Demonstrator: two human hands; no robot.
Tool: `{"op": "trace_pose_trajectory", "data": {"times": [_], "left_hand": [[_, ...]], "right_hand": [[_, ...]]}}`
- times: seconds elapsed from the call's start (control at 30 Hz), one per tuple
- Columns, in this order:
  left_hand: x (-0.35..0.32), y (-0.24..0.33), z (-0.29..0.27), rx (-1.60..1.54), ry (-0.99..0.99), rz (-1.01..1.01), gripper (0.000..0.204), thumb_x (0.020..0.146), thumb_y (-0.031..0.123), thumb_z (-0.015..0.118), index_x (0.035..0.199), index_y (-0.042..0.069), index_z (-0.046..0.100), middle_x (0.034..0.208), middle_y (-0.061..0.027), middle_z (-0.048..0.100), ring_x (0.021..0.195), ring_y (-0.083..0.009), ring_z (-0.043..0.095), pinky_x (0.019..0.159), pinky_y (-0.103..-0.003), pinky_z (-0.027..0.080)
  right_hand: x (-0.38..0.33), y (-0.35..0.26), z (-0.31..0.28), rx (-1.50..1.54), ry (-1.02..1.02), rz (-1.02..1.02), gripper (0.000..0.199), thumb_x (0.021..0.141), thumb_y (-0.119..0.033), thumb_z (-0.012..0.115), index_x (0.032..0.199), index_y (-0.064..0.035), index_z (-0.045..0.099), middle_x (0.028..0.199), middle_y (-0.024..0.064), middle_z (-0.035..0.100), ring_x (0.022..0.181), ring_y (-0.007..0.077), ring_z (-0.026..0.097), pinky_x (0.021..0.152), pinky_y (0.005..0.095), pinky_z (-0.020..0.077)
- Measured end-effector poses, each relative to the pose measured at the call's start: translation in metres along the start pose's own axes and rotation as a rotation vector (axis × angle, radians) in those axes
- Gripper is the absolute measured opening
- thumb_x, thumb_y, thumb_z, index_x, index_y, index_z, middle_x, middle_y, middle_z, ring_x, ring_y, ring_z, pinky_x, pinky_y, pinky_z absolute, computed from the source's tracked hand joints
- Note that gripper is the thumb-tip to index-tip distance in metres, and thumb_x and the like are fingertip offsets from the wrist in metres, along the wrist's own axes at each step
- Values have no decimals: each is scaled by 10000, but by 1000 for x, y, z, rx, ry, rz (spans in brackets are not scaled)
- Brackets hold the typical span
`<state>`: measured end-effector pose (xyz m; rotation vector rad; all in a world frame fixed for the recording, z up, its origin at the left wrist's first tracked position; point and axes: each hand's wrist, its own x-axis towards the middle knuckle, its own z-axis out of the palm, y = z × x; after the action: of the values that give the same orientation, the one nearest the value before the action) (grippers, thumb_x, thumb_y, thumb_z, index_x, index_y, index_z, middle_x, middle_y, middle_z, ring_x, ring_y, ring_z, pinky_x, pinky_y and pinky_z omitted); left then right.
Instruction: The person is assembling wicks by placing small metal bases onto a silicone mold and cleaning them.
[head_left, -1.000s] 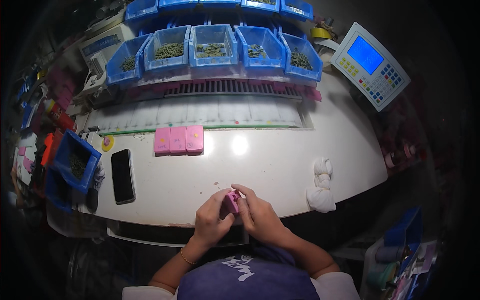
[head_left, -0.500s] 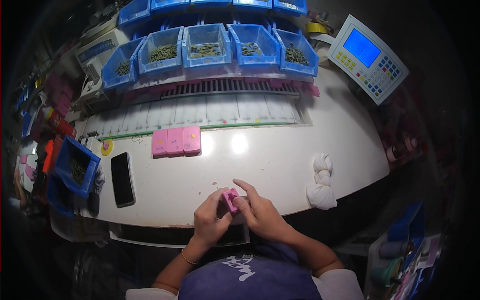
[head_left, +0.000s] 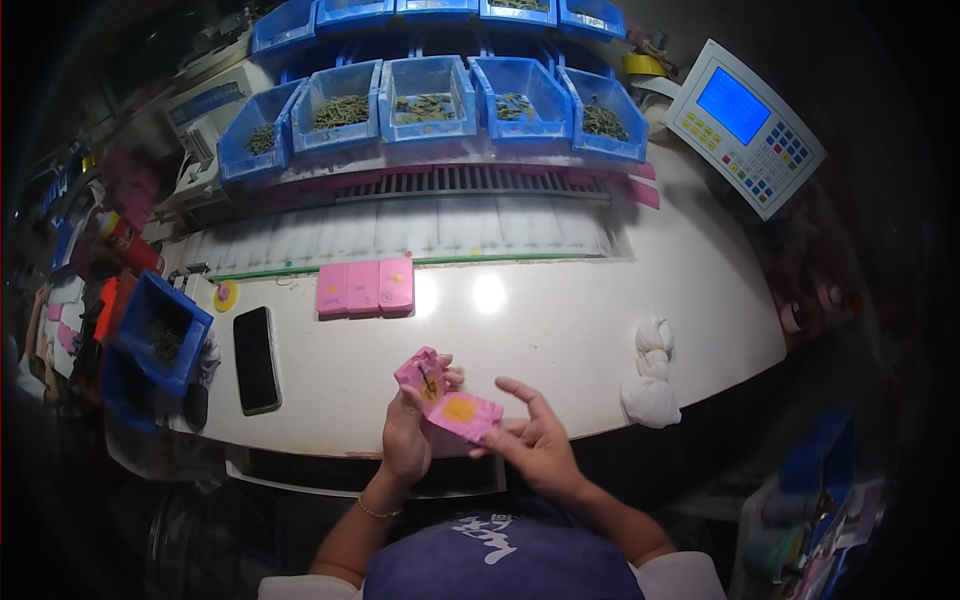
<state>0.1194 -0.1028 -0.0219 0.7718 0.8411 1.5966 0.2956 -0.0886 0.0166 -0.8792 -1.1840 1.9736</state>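
A pink rubber mould (head_left: 463, 413) lies spread apart in two halves above the near edge of the table, its yellow-stained inner faces turned up. My left hand (head_left: 404, 440) grips the upper-left half, which stands tilted and has a dark branching mark inside. At the lower right corner of the flatter half, my right hand (head_left: 535, 447) pinches the mould's edge between thumb and fingers, with the index finger stretched out. Three more pink moulds (head_left: 365, 288) stand side by side farther up the white table (head_left: 540, 340), closed.
A black phone (head_left: 257, 360) lies at the left, near a blue bin (head_left: 160, 325). Blue bins (head_left: 428, 125) with small greenish pieces line the back. A control panel (head_left: 745, 125) stands back right; a tied white cloth bundle (head_left: 652, 375) lies at the right.
The pink mould, closed up between both hands before, is now spread into two halves. My left hand has shifted slightly left, and my right hand has moved right and down. The view has shifted slightly.
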Motion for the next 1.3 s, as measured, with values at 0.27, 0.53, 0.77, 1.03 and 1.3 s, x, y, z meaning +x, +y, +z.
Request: {"op": "trace_pose_trajectory", "data": {"times": [0.27, 0.53, 0.77, 1.03, 1.3], "left_hand": [[4, 7, 16, -150, 229, -186, 595, 1040, 486, 324, 1038, -54, 574, 819, -123, 621, 651, -180, 596, 568, -326, 513], [-1, 1, 32, 322, 157, 108, 495, 1071, 316, 362, 909, -56, 645, 770, -89, 653, 615, -109, 569, 595, -247, 477], [1, 9, 27, 411, 70, -22, 532, 1066, 383, 351, 917, -41, 636, 743, -92, 627, 607, -119, 583, 570, -257, 486], [14, 20, 21, 107, 148, -322, 575, 1053, 477, 279, 1126, -15, 567, 799, -112, 608, 581, -161, 599, 529, -280, 511], [2, 24, 31, 234, 81, -295, 541, 1057, 454, 305, 1111, -17, 566, 818, -115, 613, 590, -158, 594, 523, -286, 512]], "right_hand": [[-8, 1, 10, -457, 72, -52, 741, 912, -102, 688, 1501, -9, 249, 1160, 136, 655, 1080, 212, 603, 966, 350, 452], [32, -41, 1, -1185, 75, -837, 300, 776, -91, 730, 1069, -114, 669, 1294, 120, 557, 1181, 360, 479, 970, 438, 436], [32, -46, -11, -1199, 18, -853, 140, 777, -44, 708, 890, -78, 633, 1203, 97, 575, 1176, 346, 480, 973, 437, 412], [47, -32, -61, -940, 209, -429, 139, 841, -104, 671, 967, -48, 652, 1177, 120, 585, 1152, 318, 470, 975, 400, 401], [51, -43, -22, -972, -58, -982, 307, 751, 75, 695, 1024, -31, 599, 1031, 120, 625, 991, 311, 582, 864, 395, 479]]}}
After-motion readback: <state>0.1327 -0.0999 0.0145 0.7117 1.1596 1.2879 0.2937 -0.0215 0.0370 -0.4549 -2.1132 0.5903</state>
